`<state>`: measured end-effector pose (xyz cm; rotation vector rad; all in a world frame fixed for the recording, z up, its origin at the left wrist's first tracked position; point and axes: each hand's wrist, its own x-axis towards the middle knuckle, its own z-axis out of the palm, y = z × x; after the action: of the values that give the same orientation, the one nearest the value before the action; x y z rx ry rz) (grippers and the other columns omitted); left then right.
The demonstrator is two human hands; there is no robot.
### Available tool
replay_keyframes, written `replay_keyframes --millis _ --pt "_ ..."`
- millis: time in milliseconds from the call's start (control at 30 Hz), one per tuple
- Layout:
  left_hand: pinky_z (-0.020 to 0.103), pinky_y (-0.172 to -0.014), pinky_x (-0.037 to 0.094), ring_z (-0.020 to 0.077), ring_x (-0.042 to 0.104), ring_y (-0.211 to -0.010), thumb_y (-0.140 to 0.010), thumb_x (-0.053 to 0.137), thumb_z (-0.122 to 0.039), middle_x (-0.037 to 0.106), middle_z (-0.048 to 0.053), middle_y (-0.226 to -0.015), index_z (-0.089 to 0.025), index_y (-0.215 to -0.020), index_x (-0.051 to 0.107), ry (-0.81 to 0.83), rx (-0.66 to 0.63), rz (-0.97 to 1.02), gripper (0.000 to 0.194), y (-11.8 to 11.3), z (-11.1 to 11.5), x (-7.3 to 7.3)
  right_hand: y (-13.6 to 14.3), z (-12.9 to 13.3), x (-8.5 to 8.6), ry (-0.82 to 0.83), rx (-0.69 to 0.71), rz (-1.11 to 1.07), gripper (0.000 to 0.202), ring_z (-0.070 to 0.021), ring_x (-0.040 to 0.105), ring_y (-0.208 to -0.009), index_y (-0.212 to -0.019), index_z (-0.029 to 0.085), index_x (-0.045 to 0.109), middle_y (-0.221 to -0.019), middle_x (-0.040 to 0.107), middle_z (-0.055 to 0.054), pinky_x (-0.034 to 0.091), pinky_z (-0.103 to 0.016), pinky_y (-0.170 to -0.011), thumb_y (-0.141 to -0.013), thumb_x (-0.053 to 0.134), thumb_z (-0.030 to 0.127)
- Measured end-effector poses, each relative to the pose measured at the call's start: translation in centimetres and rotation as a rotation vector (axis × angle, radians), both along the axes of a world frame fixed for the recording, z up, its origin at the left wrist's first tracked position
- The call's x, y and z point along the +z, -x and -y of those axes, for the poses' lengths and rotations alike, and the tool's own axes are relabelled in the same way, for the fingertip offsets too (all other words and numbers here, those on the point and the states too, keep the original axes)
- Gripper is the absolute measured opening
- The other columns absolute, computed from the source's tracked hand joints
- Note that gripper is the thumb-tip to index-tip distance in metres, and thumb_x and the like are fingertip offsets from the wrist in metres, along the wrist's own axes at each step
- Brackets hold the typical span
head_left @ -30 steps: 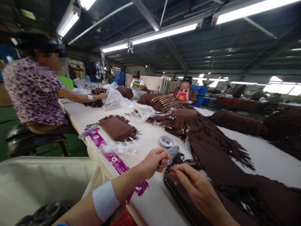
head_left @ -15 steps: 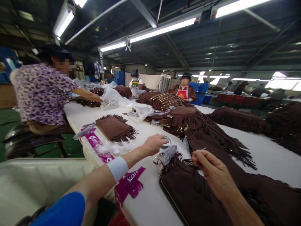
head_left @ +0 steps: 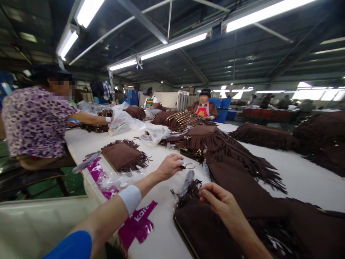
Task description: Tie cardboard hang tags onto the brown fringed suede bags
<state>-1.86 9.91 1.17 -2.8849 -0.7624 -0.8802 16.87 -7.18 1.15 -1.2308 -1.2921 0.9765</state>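
While the right hand [head_left: 219, 201] rests curled on a brown fringed bag [head_left: 215, 230] at the table's [head_left: 167, 230] near edge, the left hand [head_left: 169, 166] pinches a small metal ring [head_left: 189, 166] just beyond it; another fringed bag [head_left: 122, 155] lies farther left.

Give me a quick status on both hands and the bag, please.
Left hand pinching a small spool on the table. Right hand closed, resting on the brown fringed bag. Nothing between them.
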Motion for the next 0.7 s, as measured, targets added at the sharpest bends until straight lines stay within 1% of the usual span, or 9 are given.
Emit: replay_keyframes --millis 33,100,167,200,267,333,467,567,700 --pt "0.031 -0.092 0.042 0.0200 0.057 -0.100 -0.086 0.060 -0.020 0.066 0.007 -0.105 -0.017 -0.087 0.068 0.071 0.005 0.111 0.008 -0.3 0.6 0.9 0.2 0.2 0.5 -0.060 -0.018 0.036 0.034 -0.0114 0.051 -0.058 -0.074 0.018 0.067 -0.064 0.061 0.001 0.035 -0.019 -0.048 -0.072 0.069 0.051" --pt "0.026 -0.080 0.044 0.0159 0.059 -0.083 -0.089 0.052 -0.019 0.066 0.003 -0.085 -0.016 -0.083 0.066 0.238 0.002 0.288 0.015 -0.9 2.4 2.1 0.6 0.7 1.4 -0.156 -0.061 0.092 0.031 -0.0143 0.055 -0.064 -0.073 0.019 0.067 -0.064 0.060 0.001 0.042 -0.022 -0.057 -0.075 0.066 0.050" --pt "0.022 -0.067 0.042 0.0128 0.055 -0.068 -0.090 0.047 -0.019 0.060 -0.001 -0.070 -0.016 -0.076 0.062 0.347 0.004 0.419 0.021 -1.6 4.5 2.6 1.0 1.2 2.2 -0.204 -0.133 0.132 0.032 -0.0155 0.057 -0.064 -0.077 0.019 0.069 -0.063 0.061 0.001 0.045 -0.024 -0.061 -0.076 0.063 0.050" --pt "0.021 -0.064 0.040 0.0119 0.053 -0.065 -0.090 0.047 -0.020 0.057 -0.002 -0.066 -0.016 -0.073 0.059 0.358 0.010 0.466 0.021 -2.1 5.5 2.5 1.2 1.4 2.4 -0.221 -0.181 0.153 0.032 -0.0161 0.058 -0.063 -0.080 0.020 0.070 -0.064 0.063 0.001 0.046 -0.024 -0.061 -0.077 0.063 0.051" --pt "0.020 -0.060 0.036 0.0109 0.048 -0.061 -0.088 0.049 -0.019 0.053 -0.003 -0.063 -0.016 -0.069 0.055 0.313 0.028 0.515 0.020 -2.9 7.2 2.0 1.5 1.7 2.8 -0.261 -0.278 0.215 0.033 -0.0170 0.060 -0.064 -0.084 0.020 0.071 -0.068 0.066 0.000 0.047 -0.025 -0.061 -0.078 0.061 0.051" --pt "0.021 -0.059 0.034 0.0107 0.046 -0.060 -0.088 0.050 -0.019 0.052 -0.003 -0.063 -0.017 -0.067 0.053 0.239 0.043 0.513 0.022 -3.5 8.5 1.4 1.5 1.9 3.0 -0.321 -0.349 0.294 0.031 -0.0175 0.062 -0.065 -0.084 0.022 0.071 -0.072 0.069 -0.001 0.048 -0.026 -0.063 -0.080 0.059 0.050" --pt "0.022 -0.060 0.034 0.0116 0.047 -0.063 -0.091 0.050 -0.020 0.053 -0.002 -0.066 -0.017 -0.068 0.052 0.115 0.052 0.494 0.023 -4.0 9.8 1.0 1.0 1.9 3.4 -0.431 -0.448 0.432 0.026 -0.0182 0.064 -0.067 -0.081 0.023 0.072 -0.076 0.071 -0.002 0.048 -0.027 -0.064 -0.081 0.056 0.044" --pt "0.023 -0.061 0.035 0.0127 0.049 -0.065 -0.093 0.048 -0.022 0.056 0.000 -0.067 -0.017 -0.071 0.053 0.034 0.066 0.462 0.024 -3.9 10.2 1.2 0.9 1.9 3.5 -0.457 -0.478 0.470 0.026 -0.0186 0.063 -0.066 -0.080 0.023 0.071 -0.076 0.071 -0.002 0.048 -0.028 -0.064 -0.081 0.055 0.043" --pt "0.024 -0.063 0.039 0.0151 0.053 -0.068 -0.096 0.043 -0.027 0.059 0.004 -0.071 -0.017 -0.076 0.059 -0.043 0.060 0.384 0.027 -3.8 10.6 1.3 1.1 1.7 3.3 -0.410 -0.436 0.425 0.025 -0.0202 0.065 -0.071 -0.083 0.024 0.069 -0.080 0.072 -0.003 0.049 -0.030 -0.068 -0.081 0.057 0.045"
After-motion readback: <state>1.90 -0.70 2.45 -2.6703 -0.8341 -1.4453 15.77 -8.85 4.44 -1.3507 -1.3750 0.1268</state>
